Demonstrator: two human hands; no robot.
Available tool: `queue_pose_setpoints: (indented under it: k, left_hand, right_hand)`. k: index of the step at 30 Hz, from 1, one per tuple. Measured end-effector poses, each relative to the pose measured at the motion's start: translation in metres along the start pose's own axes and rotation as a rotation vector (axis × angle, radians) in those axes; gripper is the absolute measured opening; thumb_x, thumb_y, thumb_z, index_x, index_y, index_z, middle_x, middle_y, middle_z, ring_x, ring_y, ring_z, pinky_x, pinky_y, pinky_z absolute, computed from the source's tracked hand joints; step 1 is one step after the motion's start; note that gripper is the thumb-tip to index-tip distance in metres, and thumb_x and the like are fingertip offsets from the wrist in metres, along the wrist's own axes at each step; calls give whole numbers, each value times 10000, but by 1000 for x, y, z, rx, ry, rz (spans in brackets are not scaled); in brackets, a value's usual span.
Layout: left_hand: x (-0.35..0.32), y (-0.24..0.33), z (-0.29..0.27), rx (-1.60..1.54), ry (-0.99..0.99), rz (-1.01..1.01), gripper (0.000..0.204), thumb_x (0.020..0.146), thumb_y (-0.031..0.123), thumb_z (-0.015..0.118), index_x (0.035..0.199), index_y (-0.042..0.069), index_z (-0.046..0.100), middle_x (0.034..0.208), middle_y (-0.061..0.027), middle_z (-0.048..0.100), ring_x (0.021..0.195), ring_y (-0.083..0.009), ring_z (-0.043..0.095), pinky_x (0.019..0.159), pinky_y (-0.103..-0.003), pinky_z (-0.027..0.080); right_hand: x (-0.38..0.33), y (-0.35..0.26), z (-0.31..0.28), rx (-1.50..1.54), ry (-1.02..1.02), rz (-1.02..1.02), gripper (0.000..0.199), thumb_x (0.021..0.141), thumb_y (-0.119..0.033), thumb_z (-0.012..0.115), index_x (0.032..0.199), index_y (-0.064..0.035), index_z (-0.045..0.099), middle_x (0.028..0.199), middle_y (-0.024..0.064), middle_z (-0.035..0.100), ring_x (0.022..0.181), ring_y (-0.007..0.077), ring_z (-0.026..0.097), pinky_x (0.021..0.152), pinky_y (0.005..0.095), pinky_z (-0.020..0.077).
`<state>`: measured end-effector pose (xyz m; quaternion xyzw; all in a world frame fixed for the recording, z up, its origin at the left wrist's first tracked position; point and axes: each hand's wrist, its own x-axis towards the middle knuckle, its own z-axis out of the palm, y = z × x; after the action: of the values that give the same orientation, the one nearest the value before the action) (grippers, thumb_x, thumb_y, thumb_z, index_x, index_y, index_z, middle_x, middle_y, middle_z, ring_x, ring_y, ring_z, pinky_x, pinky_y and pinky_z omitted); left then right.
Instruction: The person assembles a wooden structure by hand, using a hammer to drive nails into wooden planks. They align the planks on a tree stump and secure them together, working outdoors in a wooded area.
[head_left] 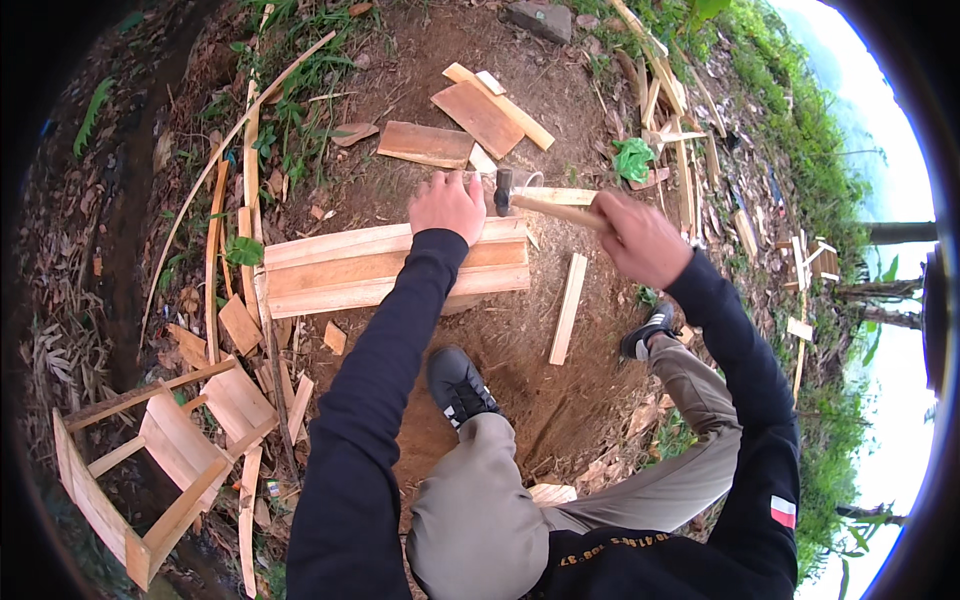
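Note:
In front of me lies a pale wooden assembly (340, 270) of several long planks side by side, narrower toward its left end. My left hand (447, 207) rests at its far edge near the right end, fingers curled over and closed; their tips are hidden. My right hand (640, 240) is closed round the wooden handle of a hammer (555, 208). The hammer's dark head is just past the assembly's far right corner, close to my left hand. I cannot make out a nail there.
Loose boards (480, 118) lie on the dirt beyond my hands. A single wooden strip (568, 308) lies to the right of the assembly. At the lower left is a wooden frame with crosspieces (170, 450). A green plastic bag (633, 160) and more timber (685, 180) lie at the far right.

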<state>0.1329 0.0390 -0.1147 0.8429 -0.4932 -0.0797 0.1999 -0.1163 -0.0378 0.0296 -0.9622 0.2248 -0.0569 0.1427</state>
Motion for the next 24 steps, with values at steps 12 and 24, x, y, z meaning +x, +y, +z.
queue_pose_setpoints:
  k: [12,24]
  left_hand:
    - [4,2,1,1,8,-3,474,1035,437,421,1147,79,709,1144,-137,693,1078,-350,659,909,-514,514]
    - [3,-3,2,7,18,9,440,1045,382,404,1130,87,719,1148,-134,692,1058,-348,662,897,-502,521]
  right_hand:
    - [-67,-77,122,335,219,387,268,1044,-256,570,915,-40,477,557,187,527,532,416,587,491,499,438]
    - [-58,-61,133,143,183,352,309,1061,-319,530,908,-53,495,533,167,536,486,399,587,457,502,462]
